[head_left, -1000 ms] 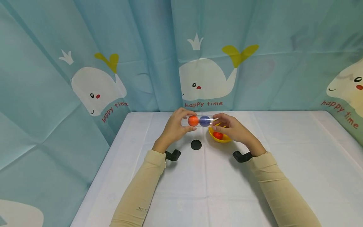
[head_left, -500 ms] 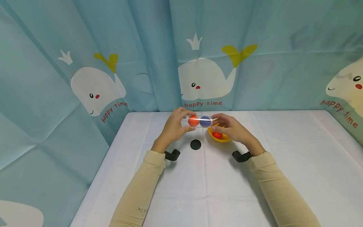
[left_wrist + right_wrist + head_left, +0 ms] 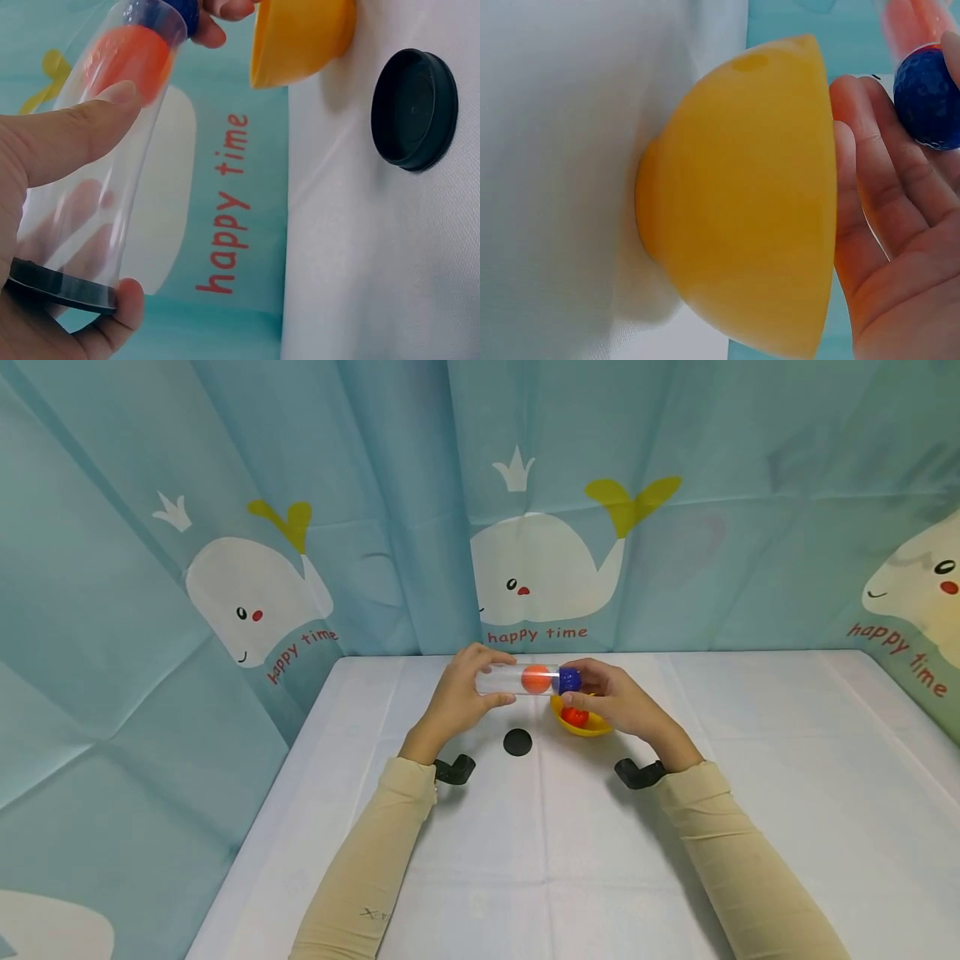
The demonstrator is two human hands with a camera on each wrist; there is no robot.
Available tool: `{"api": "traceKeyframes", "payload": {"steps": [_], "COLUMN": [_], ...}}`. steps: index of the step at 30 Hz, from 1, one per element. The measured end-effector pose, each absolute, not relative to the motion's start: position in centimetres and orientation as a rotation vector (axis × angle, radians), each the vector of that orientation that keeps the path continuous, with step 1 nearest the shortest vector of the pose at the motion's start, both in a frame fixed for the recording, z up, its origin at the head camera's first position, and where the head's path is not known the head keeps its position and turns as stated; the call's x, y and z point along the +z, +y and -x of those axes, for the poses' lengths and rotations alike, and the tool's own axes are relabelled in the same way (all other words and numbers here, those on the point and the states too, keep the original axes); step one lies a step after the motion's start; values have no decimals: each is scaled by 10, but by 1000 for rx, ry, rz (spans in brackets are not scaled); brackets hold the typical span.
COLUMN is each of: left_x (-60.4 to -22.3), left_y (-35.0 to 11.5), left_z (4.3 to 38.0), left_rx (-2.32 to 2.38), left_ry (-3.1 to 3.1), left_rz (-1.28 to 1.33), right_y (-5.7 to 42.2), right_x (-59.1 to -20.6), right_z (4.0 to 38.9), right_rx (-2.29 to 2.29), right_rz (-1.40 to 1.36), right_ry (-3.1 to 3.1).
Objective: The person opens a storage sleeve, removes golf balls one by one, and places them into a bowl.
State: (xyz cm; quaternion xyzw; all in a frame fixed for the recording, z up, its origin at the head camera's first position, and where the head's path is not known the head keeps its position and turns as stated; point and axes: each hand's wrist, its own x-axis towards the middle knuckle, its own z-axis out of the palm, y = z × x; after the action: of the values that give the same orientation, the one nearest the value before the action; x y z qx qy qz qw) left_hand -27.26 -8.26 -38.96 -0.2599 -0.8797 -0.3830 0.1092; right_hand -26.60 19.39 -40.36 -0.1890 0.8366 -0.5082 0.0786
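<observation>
My left hand (image 3: 459, 700) grips a clear tube (image 3: 495, 680) level above the table, thumb on its near side. A black cap (image 3: 64, 286) closes the tube's left end. An orange ball (image 3: 536, 679) lies inside toward the right end. At that open end sits a dimpled blue ball (image 3: 570, 680), partly out of the tube. My right hand (image 3: 624, 700) pinches this ball, the thumb on it and the fingers behind, as the right wrist view shows. Just below the right hand stands a yellow bowl (image 3: 742, 202) holding red balls (image 3: 575, 717).
A loose black cap (image 3: 517, 742) lies on the white tablecloth (image 3: 487, 860) in front of the bowl. Behind the table hangs a blue curtain (image 3: 420, 527) with whale prints. A black camera mount (image 3: 637, 774) juts from the right wrist, another (image 3: 455, 769) from the left.
Both balls have shifted right along the tube. The blue ball has come partly out of the open end into my right fingers. The hands have hardly moved.
</observation>
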Motion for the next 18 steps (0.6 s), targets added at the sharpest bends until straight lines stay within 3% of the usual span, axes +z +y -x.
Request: {"api": "traceKeyframes", "payload": {"steps": [18], "left_x": [-391], "left_y": [-86], "left_z": [275], "left_rx": [-1183], "left_ry": [-2532], "left_rz": [807], "right_y": [199], "right_x": [-404], "right_z": [267], "right_rx": [-1559], "right_rz": [566], "right_ry": [2504]}}
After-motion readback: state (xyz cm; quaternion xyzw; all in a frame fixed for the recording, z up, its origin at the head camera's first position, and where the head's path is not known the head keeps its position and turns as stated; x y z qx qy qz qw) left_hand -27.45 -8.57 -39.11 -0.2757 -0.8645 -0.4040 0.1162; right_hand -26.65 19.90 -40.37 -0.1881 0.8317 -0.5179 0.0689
